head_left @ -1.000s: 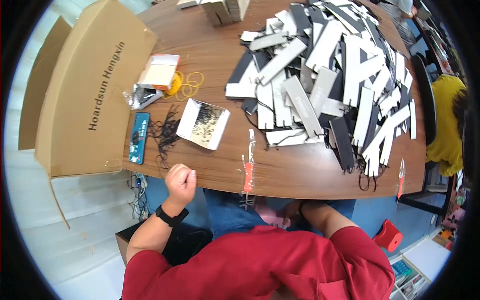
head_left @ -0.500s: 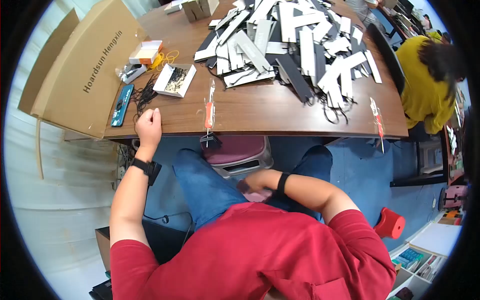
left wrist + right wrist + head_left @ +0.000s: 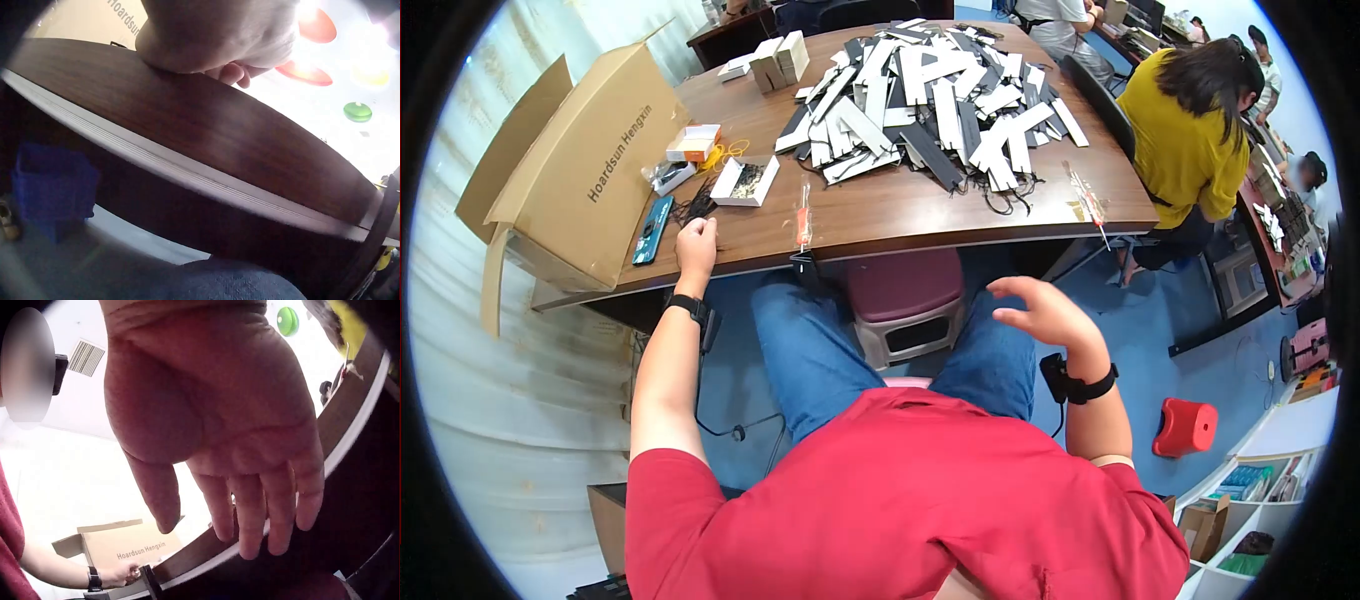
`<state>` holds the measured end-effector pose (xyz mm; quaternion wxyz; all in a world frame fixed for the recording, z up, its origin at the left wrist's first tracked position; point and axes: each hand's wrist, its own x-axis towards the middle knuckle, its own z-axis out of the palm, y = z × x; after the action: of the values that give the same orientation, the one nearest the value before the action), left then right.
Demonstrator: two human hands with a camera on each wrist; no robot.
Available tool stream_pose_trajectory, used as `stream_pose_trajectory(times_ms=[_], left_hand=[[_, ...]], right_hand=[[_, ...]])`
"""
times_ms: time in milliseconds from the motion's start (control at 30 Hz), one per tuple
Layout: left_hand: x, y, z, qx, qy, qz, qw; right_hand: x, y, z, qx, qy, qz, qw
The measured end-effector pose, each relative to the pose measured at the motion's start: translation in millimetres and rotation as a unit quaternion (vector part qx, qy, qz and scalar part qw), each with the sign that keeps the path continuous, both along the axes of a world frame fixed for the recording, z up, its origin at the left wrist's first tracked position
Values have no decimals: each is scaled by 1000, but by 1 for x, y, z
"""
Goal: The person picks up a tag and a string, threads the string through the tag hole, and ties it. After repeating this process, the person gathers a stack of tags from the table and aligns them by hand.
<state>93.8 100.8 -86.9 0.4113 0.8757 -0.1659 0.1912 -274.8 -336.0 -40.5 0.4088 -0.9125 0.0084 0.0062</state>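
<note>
My left hand (image 3: 696,248) rests on the table's near edge at the left, its fingers curled in and nothing visible in them; the left wrist view shows the same hand (image 3: 219,37) on the brown tabletop (image 3: 187,112). Above my right thigh, clear of the table, my right hand (image 3: 1048,312) is raised with fingers apart. Its empty palm (image 3: 212,419) fills the right wrist view. Beyond my left hand lie a blue flat object (image 3: 652,230), black cords (image 3: 692,205) and a small white box (image 3: 740,197) with dark pieces inside.
Many white and black strips (image 3: 947,115) are heaped on the table. A large cardboard box (image 3: 600,180) stands left. Red-handled tools (image 3: 803,226) are taped at the front edge. A pink-topped stool (image 3: 905,280) is below; a person in yellow (image 3: 1185,130) sits at right.
My right hand has come up from my lap to the right and no longer touches the pink object there. My left hand stays at the table edge. The head view has tilted up.
</note>
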Motion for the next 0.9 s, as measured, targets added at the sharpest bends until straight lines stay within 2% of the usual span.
stream_pose_trajectory(times_ms=[67, 100, 133, 200, 267, 367, 467, 533, 600, 633, 733, 767, 833, 900], left_hand=[[-1, -3, 1, 12, -6, 11, 1000], [-1, -3, 3, 20, -12, 4, 1000], [-6, -7, 6, 21, -18, 13, 1000], [-7, -8, 5, 57, -31, 36, 997], [-4, -9, 6, 40, -30, 33, 998], [-6, -9, 7, -7, 18, 9, 1000], [-14, -14, 23, -86, 125, -4, 988], [-39, -37, 48, -136, 85, -77, 984], [-87, -71, 107, -196, 173, -162, 952], [-104, -83, 126, -229, 192, -218, 929], [-131, -125, 166, -331, 195, -379, 842], [-132, -140, 169, -354, 197, -399, 823], [-130, -180, 153, -336, 189, -421, 821], [-132, -221, 123, -172, 179, -395, 885]], right_hand=[[6, -7, 8, -111, -88, -4, 990], [14, -9, 15, -83, -79, -28, 993], [26, -16, 15, -69, -124, -31, 989], [60, -20, 22, -9, -147, -105, 983], [101, -22, 27, 77, -151, -170, 971], [168, -32, -4, 18, -200, -223, 954], [179, 1, 10, -164, -168, -243, 941], [189, 8, -6, -262, -212, -259, 905], [196, 14, -18, -318, -234, -266, 879], [197, 13, -23, -331, -275, -250, 868], [199, 8, -26, -299, -284, -248, 877], [198, 8, -23, -294, -279, -257, 877], [197, 5, -25, -240, -298, -278, 881], [196, -2, -27, -194, -294, -296, 888]])
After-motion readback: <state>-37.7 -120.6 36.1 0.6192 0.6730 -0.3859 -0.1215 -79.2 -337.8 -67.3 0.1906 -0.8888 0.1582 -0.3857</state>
